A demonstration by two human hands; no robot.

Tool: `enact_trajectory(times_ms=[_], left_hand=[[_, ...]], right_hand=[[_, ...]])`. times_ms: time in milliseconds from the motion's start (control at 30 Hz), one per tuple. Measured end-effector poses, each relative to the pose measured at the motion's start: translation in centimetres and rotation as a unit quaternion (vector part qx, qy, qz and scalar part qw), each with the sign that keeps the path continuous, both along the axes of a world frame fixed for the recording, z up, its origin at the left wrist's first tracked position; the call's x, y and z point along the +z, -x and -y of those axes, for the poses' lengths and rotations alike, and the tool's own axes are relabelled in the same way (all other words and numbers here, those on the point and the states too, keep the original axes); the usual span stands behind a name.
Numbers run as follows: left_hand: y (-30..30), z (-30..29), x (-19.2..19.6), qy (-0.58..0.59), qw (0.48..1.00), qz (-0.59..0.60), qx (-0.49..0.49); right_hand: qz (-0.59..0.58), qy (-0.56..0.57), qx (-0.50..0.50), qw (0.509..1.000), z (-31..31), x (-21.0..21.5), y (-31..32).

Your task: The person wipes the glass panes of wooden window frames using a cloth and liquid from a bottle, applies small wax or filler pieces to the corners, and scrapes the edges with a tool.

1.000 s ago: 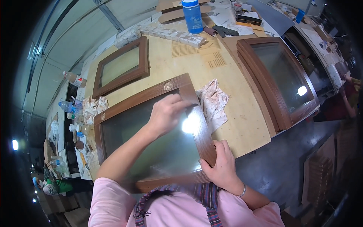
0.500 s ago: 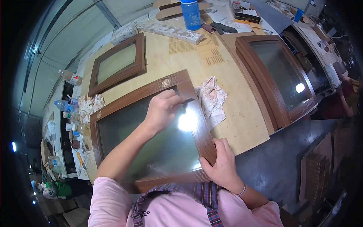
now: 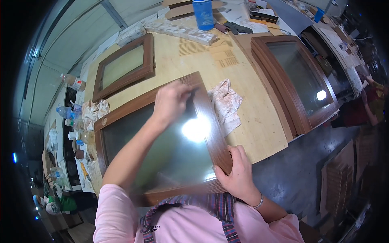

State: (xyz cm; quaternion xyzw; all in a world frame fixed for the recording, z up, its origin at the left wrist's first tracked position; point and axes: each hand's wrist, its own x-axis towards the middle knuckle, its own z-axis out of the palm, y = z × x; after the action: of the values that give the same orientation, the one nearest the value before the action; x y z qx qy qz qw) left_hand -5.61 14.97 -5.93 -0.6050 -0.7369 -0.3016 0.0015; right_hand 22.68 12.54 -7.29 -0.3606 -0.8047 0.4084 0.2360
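Observation:
A brown wood-framed glass pane (image 3: pixel 204 117) lies tilted on the plywood table (image 3: pixel 259 125), and a lamp's glare shows on its glass. My left hand (image 3: pixel 172 101) rests with bent fingers on the frame's far right corner. Something small and dark shows at its fingertips, but I cannot make out what it is. My right hand (image 3: pixel 237 174) grips the frame's near right corner, thumb on top.
A stained rag (image 3: pixel 225 101) lies just right of the frame. A smaller framed pane (image 3: pixel 125 67) lies at the far left and a larger one (image 3: pixel 300 81) at the right. A blue bottle (image 3: pixel 202 12) stands at the back. Another person (image 3: pixel 372 97) is at the right edge.
My left hand has slid along the frame away from me to its far right corner, covering a small round thing seen there before. My right hand keeps its grip.

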Motion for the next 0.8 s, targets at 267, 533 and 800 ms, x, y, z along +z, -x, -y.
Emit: enact_trajectory(times_ms=[267,533,800], left_hand=[[1.9,-1.8,0.3,0.021,0.997,-0.021,0.072],[0.6,-1.1,0.5,-0.021,0.997,-0.066,0.021],[-13.7,11.2,1.7,-0.015,0.920,-0.034,-0.390]], right_hand=[[-0.010,0.005,0.001,1.000,0.1,0.3,0.0],[-0.041,0.019,-0.007,0.999,0.2,-0.4,-0.5],[-0.272,0.434,-0.176,0.841,-0.8,-2.8,-3.4]])
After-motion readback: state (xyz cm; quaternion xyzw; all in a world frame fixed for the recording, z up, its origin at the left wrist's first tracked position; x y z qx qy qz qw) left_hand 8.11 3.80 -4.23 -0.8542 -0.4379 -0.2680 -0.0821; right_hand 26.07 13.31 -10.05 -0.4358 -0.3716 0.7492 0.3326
